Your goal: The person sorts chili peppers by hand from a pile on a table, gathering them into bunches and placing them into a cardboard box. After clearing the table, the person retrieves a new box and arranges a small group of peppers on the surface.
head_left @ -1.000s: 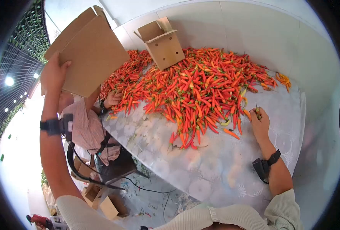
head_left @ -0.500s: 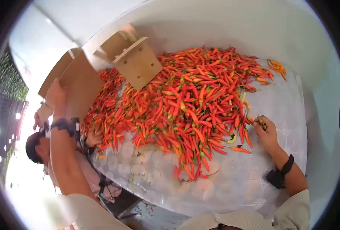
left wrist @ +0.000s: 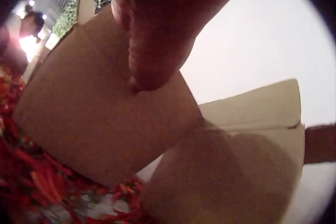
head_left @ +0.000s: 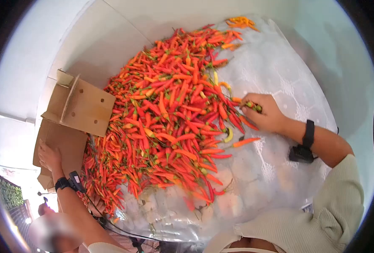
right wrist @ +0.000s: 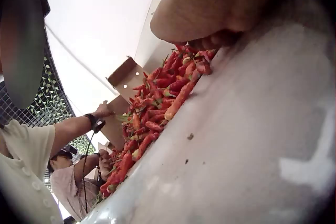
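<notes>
My left hand [head_left: 50,157] holds a cardboard box [head_left: 71,141] by its edge at the left end of the chilli heap, with the thumb against its face in the left wrist view. Right beside it stands a second cardboard box [head_left: 87,105] with round holes and raised flaps. A big heap of red and orange chillies [head_left: 170,114] covers the middle of the table. At the heap's right edge my right hand [head_left: 265,113] grips a few chillies [head_left: 253,106], their green stems showing between thumb and fingers. Most of each is hidden in the hand.
The table has a pale patterned plastic cover [head_left: 280,168]. A lone orange chilli [head_left: 246,142] lies near my right hand, and yellow-orange chillies [head_left: 242,22] lie at the far end. Another person [right wrist: 73,176] sits at the left side, one hand at the heap. A cable runs by the near edge.
The view has swung toward the left. My left hand has lowered the held box from the air to beside the holed box. The right hand still holds its chillies at the heap's edge.
</notes>
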`<state>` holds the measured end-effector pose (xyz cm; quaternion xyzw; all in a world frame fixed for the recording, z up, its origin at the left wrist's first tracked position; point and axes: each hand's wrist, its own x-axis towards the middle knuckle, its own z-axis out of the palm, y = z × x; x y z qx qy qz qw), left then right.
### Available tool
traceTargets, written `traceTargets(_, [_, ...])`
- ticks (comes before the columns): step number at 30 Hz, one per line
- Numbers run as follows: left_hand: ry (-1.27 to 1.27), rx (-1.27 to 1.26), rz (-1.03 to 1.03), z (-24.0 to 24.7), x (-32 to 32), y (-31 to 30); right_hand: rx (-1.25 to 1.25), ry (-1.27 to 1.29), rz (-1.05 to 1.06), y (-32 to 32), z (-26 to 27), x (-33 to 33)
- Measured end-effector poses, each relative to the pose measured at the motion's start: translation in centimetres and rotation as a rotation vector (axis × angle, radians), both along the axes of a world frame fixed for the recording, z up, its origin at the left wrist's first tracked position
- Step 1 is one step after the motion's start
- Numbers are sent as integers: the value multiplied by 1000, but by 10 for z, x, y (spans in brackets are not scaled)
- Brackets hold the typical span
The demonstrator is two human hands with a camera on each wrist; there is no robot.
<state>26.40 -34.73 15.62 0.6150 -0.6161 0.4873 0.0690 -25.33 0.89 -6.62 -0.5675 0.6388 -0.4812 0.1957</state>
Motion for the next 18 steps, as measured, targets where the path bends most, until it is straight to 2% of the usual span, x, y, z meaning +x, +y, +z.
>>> traceTargets(2, [60, 18, -83, -1, -9, 3, 22, -38, -14, 0, 0, 1])
traceTargets(4, [150, -61, -436, -26, -5, 0, -40, -54, -5, -1, -3, 3])
traceTargets(6, [739, 158, -630, -61, -72, 74, -10, -59, 2, 0, -3, 2])
traceTargets(7, [1082, 435, -706, -75, -106, 118, -1, -58, 5, 0, -2, 3])
traceTargets(8, [978, 568, -846, -92, -140, 160, -2, -67, 10, -1, -1, 4])
traceTargets(9, [698, 451, -914, -109, -173, 210, -1, -73, 13, -1, 0, 4])
traceTargets(10, [664, 578, -1011, -122, -195, 247, 4, -80, 15, 1, 0, 3])
traceTargets(11, [515, 646, -1053, -134, -208, 275, 12, -100, 10, 2, 0, 4])
traceTargets(13, [457, 874, -1110, -139, -235, 327, 36, -135, -17, 1, -1, 3])
traceTargets(14, [446, 932, -1109, -147, -242, 343, -39, -116, -4, 0, -5, 1])
traceTargets(16, [418, 1031, -1101, -161, -250, 364, 29, -228, -7, 5, 3, 3])
traceTargets(18, [297, 999, -1059, -173, -251, 366, 3, -280, 5, 4, 4, 1])
